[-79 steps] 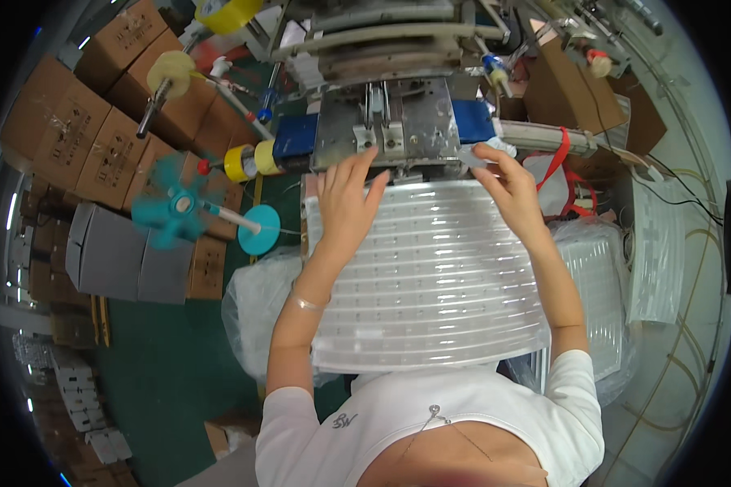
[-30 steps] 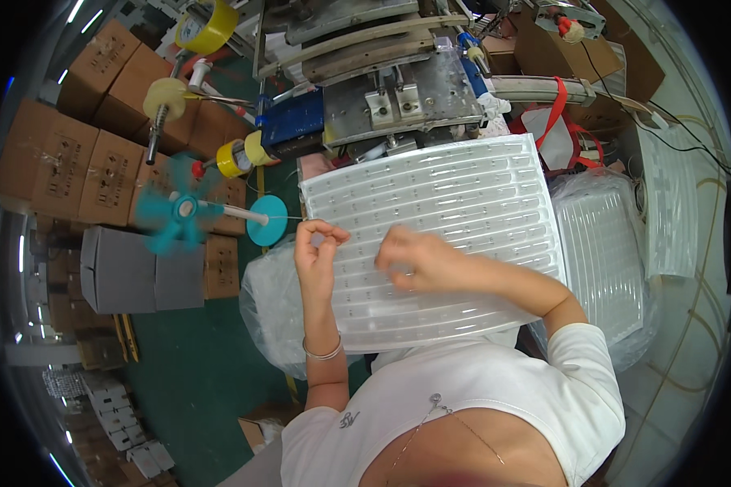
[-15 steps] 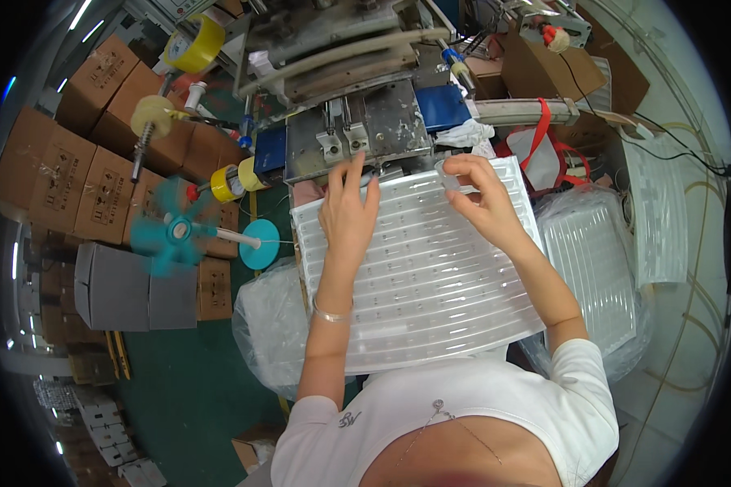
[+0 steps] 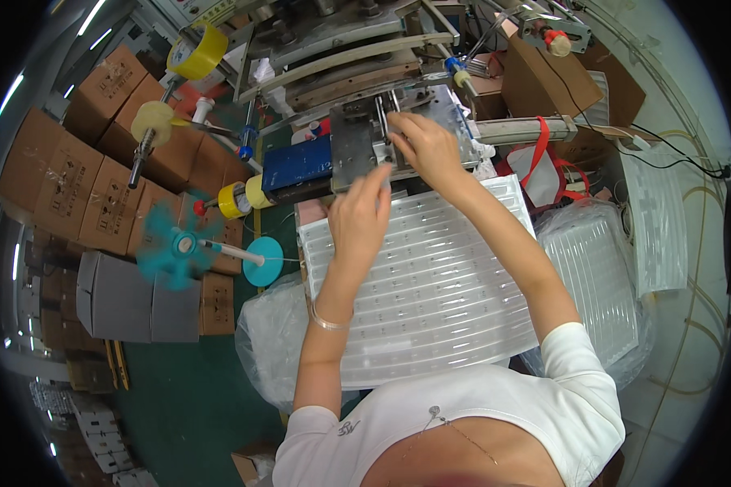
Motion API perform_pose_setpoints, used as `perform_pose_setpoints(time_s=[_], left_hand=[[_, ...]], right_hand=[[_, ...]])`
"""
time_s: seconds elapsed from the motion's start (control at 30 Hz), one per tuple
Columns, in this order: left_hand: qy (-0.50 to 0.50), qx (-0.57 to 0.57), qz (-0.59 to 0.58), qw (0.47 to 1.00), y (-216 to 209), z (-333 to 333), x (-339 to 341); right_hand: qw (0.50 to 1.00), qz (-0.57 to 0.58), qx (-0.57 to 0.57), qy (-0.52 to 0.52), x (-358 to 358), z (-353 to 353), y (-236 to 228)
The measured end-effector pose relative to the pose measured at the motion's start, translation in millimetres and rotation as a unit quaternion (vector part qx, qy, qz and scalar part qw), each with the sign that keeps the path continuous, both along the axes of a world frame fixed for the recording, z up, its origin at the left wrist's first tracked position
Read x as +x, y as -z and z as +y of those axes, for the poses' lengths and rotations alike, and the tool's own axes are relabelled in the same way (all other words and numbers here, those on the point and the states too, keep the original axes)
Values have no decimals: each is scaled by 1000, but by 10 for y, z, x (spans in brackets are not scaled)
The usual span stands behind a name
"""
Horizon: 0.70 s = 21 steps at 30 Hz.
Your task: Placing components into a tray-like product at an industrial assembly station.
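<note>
My right hand (image 4: 430, 150) reaches over the metal fixture plate (image 4: 351, 150), fingers bent down at the slim metal clamp (image 4: 381, 122) on it. What its fingertips pinch, if anything, is hidden. Beside it, at the plate's front edge, my left hand (image 4: 357, 217) is raised with fingers drawn together near the thumb. Something small and pale may show at its fingertips, too small to name. Beneath both hands lies a white ribbed plastic tray (image 4: 430, 284) with rows of small clear pieces.
A press frame (image 4: 357, 61) rises behind the plate, with a blue panel (image 4: 298, 169) to its left. Yellow tape rolls (image 4: 197, 50) hang at the left. A teal fan (image 4: 185, 243) and stacked cartons (image 4: 53, 183) stand left; bagged trays (image 4: 593, 276) lie right.
The fixture plate has slid right, baring more of the left blue panel and covering the right one. My right hand has moved from the tray's far right edge up-left onto the clamp.
</note>
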<state>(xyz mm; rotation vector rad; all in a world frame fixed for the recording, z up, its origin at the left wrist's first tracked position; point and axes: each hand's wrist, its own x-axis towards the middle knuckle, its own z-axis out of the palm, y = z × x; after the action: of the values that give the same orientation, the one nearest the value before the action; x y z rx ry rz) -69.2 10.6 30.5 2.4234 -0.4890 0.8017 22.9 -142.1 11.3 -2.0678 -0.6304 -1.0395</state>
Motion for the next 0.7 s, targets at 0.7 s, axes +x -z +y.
perform_pose_setpoints(time_s=[0.7], left_hand=[[85, 131, 257, 954, 712, 681, -1896]], right_hand=[[807, 319, -265, -421, -1955, -44, 567]])
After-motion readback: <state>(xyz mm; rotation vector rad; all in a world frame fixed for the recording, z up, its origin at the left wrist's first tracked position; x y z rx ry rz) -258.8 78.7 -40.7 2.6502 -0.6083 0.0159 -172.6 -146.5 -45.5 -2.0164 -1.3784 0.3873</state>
